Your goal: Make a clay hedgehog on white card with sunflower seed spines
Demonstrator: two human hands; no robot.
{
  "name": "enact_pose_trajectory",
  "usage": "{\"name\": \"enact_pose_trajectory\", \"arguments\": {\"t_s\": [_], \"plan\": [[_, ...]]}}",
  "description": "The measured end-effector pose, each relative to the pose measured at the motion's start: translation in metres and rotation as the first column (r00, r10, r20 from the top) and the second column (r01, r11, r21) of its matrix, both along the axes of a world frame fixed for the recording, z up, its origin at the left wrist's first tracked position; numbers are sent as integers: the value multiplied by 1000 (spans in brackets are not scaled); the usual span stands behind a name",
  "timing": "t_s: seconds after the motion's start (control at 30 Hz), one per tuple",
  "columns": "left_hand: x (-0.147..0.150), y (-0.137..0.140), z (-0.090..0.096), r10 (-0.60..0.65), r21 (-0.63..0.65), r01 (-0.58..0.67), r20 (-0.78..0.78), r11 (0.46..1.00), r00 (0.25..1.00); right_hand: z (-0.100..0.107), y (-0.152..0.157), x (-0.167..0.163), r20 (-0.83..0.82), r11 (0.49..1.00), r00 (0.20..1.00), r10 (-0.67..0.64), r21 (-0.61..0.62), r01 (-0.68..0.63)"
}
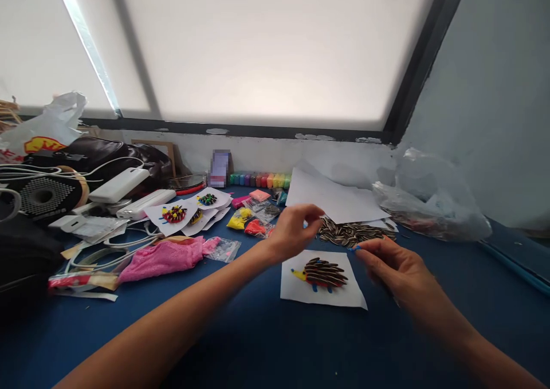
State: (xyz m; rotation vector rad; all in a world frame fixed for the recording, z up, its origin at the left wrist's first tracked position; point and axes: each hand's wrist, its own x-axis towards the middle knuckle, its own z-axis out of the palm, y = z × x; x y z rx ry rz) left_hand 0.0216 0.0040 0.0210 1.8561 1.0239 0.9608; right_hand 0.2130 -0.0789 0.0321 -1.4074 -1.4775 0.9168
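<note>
My right hand (pixel 397 263) pinches a small bit of blue modelling clay (pixel 353 248) between thumb and fingertips, just right of a paper card. Above the card's upper left, my left hand (pixel 296 231) is closed, its fingers curled, and a spot of blue clay shows between them. On the white card (pixel 292 294) lies a hedgehog figure (pixel 324 274) with a yellow clay face, a red body, blue feet and striped sunflower seeds as spines. A few blue spots sit among the spines. Behind both hands spreads a pile of sunflower seeds (pixel 344 234).
White paper sheets (pixel 330 194) and a clear plastic bag (pixel 429 205) lie behind the seeds. Finished hedgehog cards (pixel 161 223), bagged coloured clay (pixel 237 220), pink clay (pixel 165 260) and a row of clay pots (pixel 260 180) stand left. Cables and chargers (pixel 118 185) crowd the far left.
</note>
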Motion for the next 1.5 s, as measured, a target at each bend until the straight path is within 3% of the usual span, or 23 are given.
{"name": "enact_pose_trajectory", "arguments": {"t_s": [0.13,0.27,0.37,0.43,0.6,0.7,0.8,0.93,1.07,1.27,1.5], "plan": [[17,-20,14,-294,-245,308,93,919,951,7,-5,-8,37,998,999,34,55,-36],[21,-24,11,-237,-457,399,373,794,897,7,-6,-12,151,983,988,22,176,-49],[18,-21,6,-258,-504,479,446,719,857,2,-5,-10,160,982,987,-17,187,-13],[17,-20,4,-262,-511,503,471,697,842,-2,-4,-7,147,987,989,-30,161,6],[22,-23,-2,-169,-530,466,514,708,841,-3,-3,-7,159,981,985,-66,189,36],[28,-26,-5,-70,-522,405,546,751,835,-1,-3,-12,159,972,983,-91,230,52],[30,-26,-7,-6,-494,337,557,802,831,-3,-2,-14,152,982,986,-66,188,36],[26,-20,-7,1,-454,308,562,836,827,-8,0,-10,72,997,997,-27,79,21],[18,-12,-7,-27,-447,330,559,831,829,-9,-2,-4,0,993,999,-44,113,44],[13,-8,-4,-94,-424,375,551,824,829,-8,-3,-5,86,998,996,21,51,-25],[8,-6,1,-98,-422,352,515,836,851,-10,2,2,117,998,993,-27,54,21]]}}
